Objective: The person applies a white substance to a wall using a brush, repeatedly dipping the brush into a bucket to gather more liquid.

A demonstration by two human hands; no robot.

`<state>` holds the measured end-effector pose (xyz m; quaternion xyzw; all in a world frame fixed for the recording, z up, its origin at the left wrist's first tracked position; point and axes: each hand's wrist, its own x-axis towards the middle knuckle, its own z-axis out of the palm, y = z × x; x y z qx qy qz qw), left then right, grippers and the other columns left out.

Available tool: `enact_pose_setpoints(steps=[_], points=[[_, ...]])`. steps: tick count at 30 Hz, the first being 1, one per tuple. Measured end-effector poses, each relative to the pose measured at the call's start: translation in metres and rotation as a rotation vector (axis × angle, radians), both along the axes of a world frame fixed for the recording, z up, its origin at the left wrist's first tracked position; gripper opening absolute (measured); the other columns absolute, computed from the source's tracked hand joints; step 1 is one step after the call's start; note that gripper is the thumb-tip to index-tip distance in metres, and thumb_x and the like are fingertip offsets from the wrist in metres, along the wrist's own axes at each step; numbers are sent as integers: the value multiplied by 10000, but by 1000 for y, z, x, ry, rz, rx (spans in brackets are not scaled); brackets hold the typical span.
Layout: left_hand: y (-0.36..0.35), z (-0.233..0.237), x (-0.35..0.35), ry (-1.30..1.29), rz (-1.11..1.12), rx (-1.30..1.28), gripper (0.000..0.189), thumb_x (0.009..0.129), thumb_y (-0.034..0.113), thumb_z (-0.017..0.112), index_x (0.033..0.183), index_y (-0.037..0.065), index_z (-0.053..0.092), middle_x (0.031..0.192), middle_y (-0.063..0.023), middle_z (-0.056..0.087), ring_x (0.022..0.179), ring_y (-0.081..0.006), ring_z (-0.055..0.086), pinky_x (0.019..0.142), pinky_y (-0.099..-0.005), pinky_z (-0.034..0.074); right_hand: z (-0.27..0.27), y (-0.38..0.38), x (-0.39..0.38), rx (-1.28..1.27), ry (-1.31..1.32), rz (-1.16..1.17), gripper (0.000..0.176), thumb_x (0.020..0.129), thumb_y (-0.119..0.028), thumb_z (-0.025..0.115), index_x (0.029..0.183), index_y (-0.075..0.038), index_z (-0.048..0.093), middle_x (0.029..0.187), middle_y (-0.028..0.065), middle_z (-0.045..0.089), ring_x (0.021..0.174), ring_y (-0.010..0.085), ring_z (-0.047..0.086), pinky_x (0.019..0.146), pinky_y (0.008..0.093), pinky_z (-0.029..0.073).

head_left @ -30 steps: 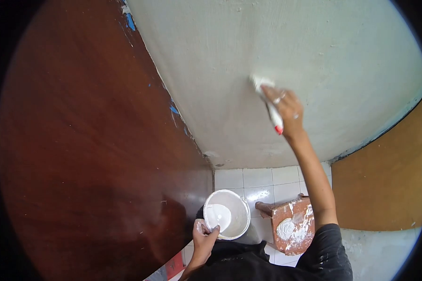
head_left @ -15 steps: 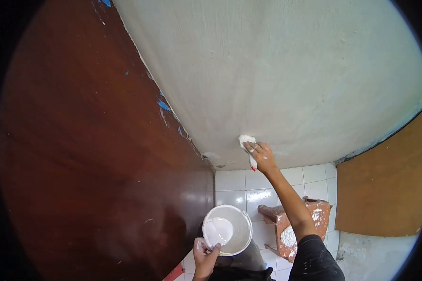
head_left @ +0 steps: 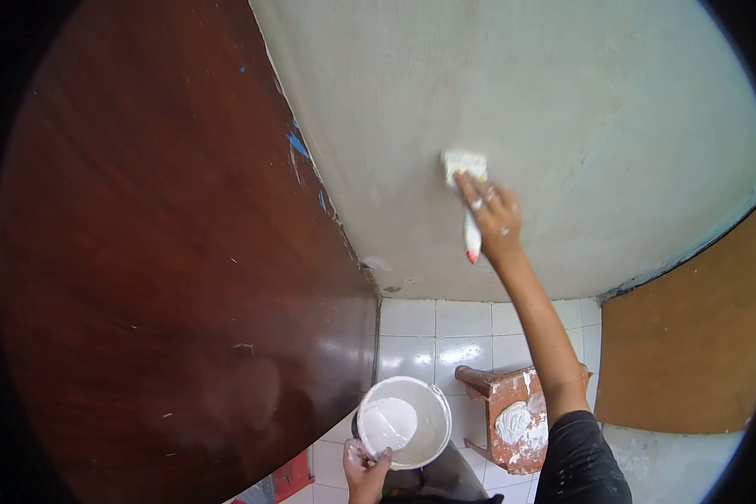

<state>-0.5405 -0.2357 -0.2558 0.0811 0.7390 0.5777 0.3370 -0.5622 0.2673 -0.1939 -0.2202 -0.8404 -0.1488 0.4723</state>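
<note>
My right hand [head_left: 491, 214] is closed round a white, paint-covered brush [head_left: 473, 239] with a red handle tip. The brush head lies against the pale wall [head_left: 563, 101]. Low in the view, my left hand [head_left: 366, 472] grips the near-left rim of a white bucket [head_left: 433, 420]. White paint [head_left: 391, 422] shows inside the bucket. Paint marks the fingers of both hands.
A dark red-brown panel [head_left: 185, 252] fills the left side. On the white tiled floor [head_left: 407, 319] stands a paint-splashed brown stool [head_left: 500, 391]. A brown board [head_left: 680, 336] is at the right, and a red object [head_left: 292, 475] lies at bottom left.
My right hand and the brush have moved up the wall and slightly right. My left hand still holds the bucket. The view has shifted a little.
</note>
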Motion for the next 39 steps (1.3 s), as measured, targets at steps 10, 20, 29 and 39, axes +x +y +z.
enact_pose_setpoints(steps=[10,20,29,39], points=[[-39,-35,24,188,-112,-113,255,865,-59,690,1013,70,527,871,-16,562,782,-123,557,665,-292,484,-210,-38,-4,-375,-284,101,518,846,-50,613,1352,-160,628,1223,33,685,1072,257,604,904,401,487],[-57,-11,30,27,-34,-85,267,869,-47,716,950,91,503,830,1,528,753,-97,525,651,-262,455,-7,-23,-12,-86,55,71,502,806,-75,679,1297,-181,679,1172,18,714,935,247,636,821,375,507],[-81,-42,-4,71,-120,-154,279,862,-57,711,936,98,492,825,22,508,752,-87,487,667,-243,419,-178,-54,-34,-225,-113,54,475,865,-84,609,1325,-191,664,1241,9,694,1005,256,629,918,385,489],[-84,-34,-19,90,-177,-148,311,848,-55,725,908,105,464,826,23,496,735,-81,477,635,-242,413,-85,-41,-32,-219,-10,54,478,875,-106,608,1342,-201,648,1244,-14,693,1007,255,619,902,378,483]])
